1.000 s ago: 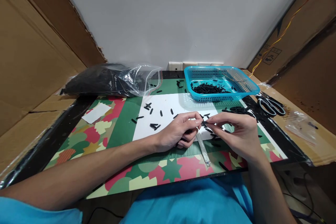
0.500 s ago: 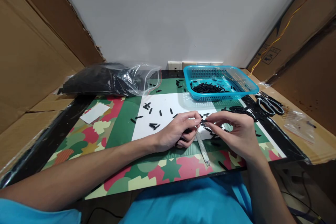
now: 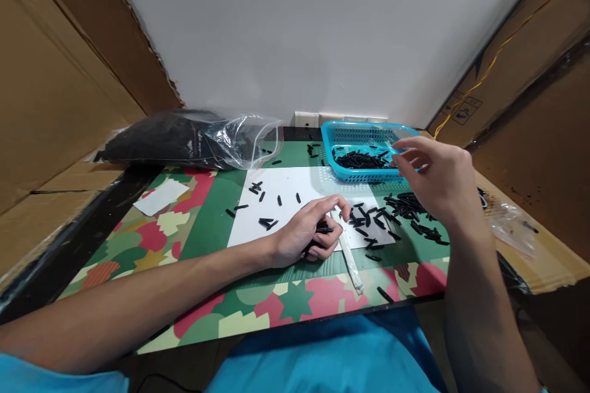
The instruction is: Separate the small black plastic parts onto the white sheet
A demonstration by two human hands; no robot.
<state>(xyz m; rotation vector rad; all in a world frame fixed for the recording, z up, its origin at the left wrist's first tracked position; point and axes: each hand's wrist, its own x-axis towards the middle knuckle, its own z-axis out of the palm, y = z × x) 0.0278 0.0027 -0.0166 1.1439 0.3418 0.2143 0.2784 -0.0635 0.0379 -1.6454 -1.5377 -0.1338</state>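
Left hand (image 3: 299, 234): before the blue basket (image 3: 357, 176), fingers curled round black pieces (image 3: 324, 230), apparently keeping them together. Right hand (image 3: 445, 181): at the basket, fingertips narrowly parted.

Plain blue top (image 3: 318, 350), lightly creased; left sleeve (image 3: 59, 374) short, same blue; left forearm (image 3: 161, 295), right forearm (image 3: 479, 295) bare.

Small black pieces (image 3: 361, 160), slim, elongated, many with tapered ends: one heap inside basket, a bunch in the curled left hand (image 3: 310, 230), a dense loose spread right of desk (image 3: 104, 215) centre, a few strays left of centre and toward the back edge, one lying slanted near the front edge. Blue plastic basket (image 3: 357, 177), rectangular, perforated sides, open top, sits upright by the desk's back edge, right of centre, partly filled, right end partly hidden.
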